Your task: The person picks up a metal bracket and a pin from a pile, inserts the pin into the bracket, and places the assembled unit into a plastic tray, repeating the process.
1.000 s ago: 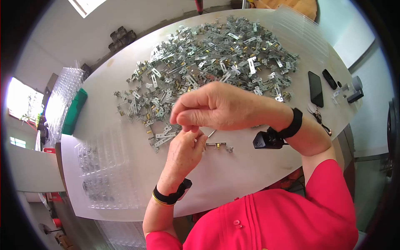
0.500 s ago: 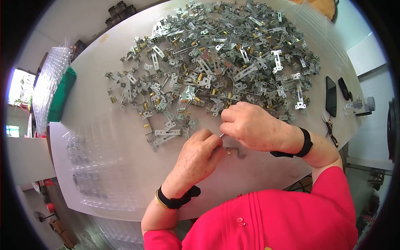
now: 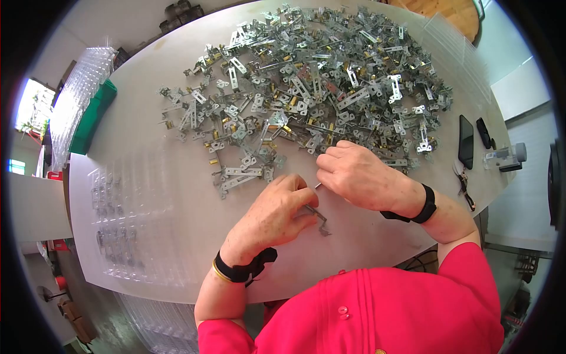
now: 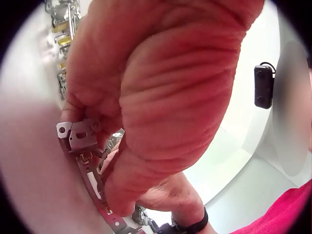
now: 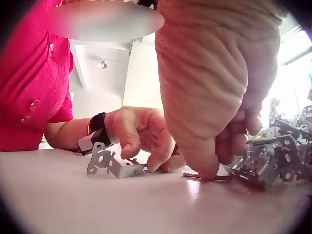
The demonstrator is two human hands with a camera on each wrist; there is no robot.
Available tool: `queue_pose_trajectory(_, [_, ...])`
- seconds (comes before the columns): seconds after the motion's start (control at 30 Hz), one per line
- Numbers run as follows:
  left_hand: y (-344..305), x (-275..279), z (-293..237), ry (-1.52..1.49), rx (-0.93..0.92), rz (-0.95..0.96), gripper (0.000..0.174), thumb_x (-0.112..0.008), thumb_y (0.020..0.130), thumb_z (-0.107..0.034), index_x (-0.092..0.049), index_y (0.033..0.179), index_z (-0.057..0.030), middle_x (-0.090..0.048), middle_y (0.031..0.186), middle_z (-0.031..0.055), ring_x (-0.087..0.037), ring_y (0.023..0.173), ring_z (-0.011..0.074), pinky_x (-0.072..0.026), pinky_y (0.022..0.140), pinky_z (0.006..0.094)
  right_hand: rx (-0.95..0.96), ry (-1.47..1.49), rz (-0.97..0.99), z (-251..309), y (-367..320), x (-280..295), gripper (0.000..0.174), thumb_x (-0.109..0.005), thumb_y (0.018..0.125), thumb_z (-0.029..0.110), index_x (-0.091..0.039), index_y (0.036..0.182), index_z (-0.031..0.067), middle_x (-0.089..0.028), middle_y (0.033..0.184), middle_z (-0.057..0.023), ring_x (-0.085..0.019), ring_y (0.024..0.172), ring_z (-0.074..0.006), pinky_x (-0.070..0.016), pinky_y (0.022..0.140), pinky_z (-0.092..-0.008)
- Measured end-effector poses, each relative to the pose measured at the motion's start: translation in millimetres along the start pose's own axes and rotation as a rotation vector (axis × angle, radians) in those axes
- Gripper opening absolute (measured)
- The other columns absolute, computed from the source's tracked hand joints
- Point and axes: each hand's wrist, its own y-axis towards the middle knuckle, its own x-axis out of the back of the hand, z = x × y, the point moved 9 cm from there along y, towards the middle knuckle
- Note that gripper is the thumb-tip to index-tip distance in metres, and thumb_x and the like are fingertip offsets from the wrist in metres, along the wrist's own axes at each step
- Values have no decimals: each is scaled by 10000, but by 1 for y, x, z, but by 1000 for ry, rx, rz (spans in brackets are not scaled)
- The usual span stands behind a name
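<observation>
My left hand (image 3: 276, 211) pinches a slotted metal bracket (image 4: 92, 180) between thumb and fingers, low over the table. The bracket's bent end with a hole (image 5: 101, 160) sticks out past the fingers in the right wrist view. To its right, my right hand (image 3: 364, 177) pinches a thin metal rod (image 5: 191, 176) close to the tabletop, thumb and fingertips around it. Most of the rod is hidden by the fingers. The right hand is at the near edge of a large pile of metal brackets with brass-coloured parts (image 3: 330, 76).
Clear plastic trays (image 3: 135, 230) lie at the left on the white table (image 3: 354, 259). A green bin (image 3: 97, 115) with clear sheets stands behind them. At the right are a phone (image 3: 466, 141), a cutting tool with dark handles (image 3: 466, 193) and a small clear container (image 3: 498, 157).
The right hand has come down from above the left hand to the table at its right and now pinches the rod. The left hand has turned the bracket so its end points nearer the body.
</observation>
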Motion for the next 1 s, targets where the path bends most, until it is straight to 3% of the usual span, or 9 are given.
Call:
queue_pose_trajectory(0.33, [-3, -6, 1, 38, -25, 55, 246, -797, 751, -103, -663, 952, -61, -607, 965, 104, -585, 932, 312, -481, 831, 407, 38, 8, 61, -2, 6, -9, 145, -703, 748, 144, -584, 768, 64, -555, 832, -80, -593, 837, -248, -463, 793, -353])
queue_pose_trajectory(0.43, [-1, -1, 6, 29, 44, 18, 234, -786, 773, -97, -634, 944, -45, -628, 926, 95, -613, 889, 288, -496, 789, 392, 12, 129, -113, -6, 7, 10, 157, -701, 753, 109, -568, 818, 54, -572, 789, -94, -619, 775, -285, -495, 729, -400])
queue_pose_trajectory(0.5, [0, 3, 11, 12, 115, -1, 233, -779, 798, -98, -618, 954, -37, -647, 912, 87, -635, 865, 260, -505, 760, 377, -195, 324, -228, -27, 3, 24, 134, -673, 788, 71, -559, 854, 46, -608, 745, -110, -643, 701, -325, -510, 632, -438])
queue_pose_trajectory(0.57, [-3, 7, 28, -296, 323, -88, 240, -744, 900, -126, -580, 1047, -30, -691, 931, 69, -665, 819, 177, -520, 709, 331, -214, 372, -330, -31, -2, 40, 127, -660, 845, 56, -558, 920, 44, -620, 706, -111, -640, 631, -311, -504, 561, -412])
queue_pose_trajectory(0.6, [-1, 8, 29, -278, 315, -95, 240, -744, 900, -126, -580, 1047, -30, -691, 931, 69, -665, 819, 177, -520, 709, 331, -372, 543, -340, -43, -8, 42, 124, -655, 873, 42, -567, 959, 46, -619, 714, -67, -636, 644, -221, -502, 576, -364])
queue_pose_trajectory(0.67, [0, 0, 41, -777, 421, -158, 288, -702, 977, -187, -529, 1145, -30, -708, 983, 64, -664, 823, 114, -522, 701, 285, -541, 817, -331, -59, -20, 34, 117, -608, 969, 35, -558, 1074, 52, -614, 769, 12, -596, 709, -54, -499, 614, -269])
queue_pose_trajectory(0.7, [3, 2, 38, -768, 412, -165, 288, -702, 977, -187, -529, 1145, -30, -708, 983, 64, -664, 823, 114, -522, 701, 285, -530, 811, -337, -60, -19, 33, 117, -608, 969, 35, -558, 1074, 52, -614, 769, 12, -596, 709, -54, -499, 614, -269])
queue_pose_trajectory(0.77, [6, 1, 34, -934, 468, -172, 335, -698, 990, -218, -498, 1188, -36, -704, 990, 69, -664, 798, 118, -526, 696, 270, -570, 1218, -480, -68, -22, 25, 102, -571, 1010, 39, -543, 1108, 46, -640, 845, 4, -612, 739, -65, -511, 649, -239])
queue_pose_trajectory(1.0, [25, -14, 45, -1234, 330, -124, 399, -658, 1003, -173, -515, 1343, -18, -618, 960, 47, -660, 768, 157, -488, 625, 253, -553, 1285, -578, -76, -8, 39, 214, -560, 1052, 82, -588, 1244, -8, -681, 935, -40, -632, 775, -82, -538, 710, -234])
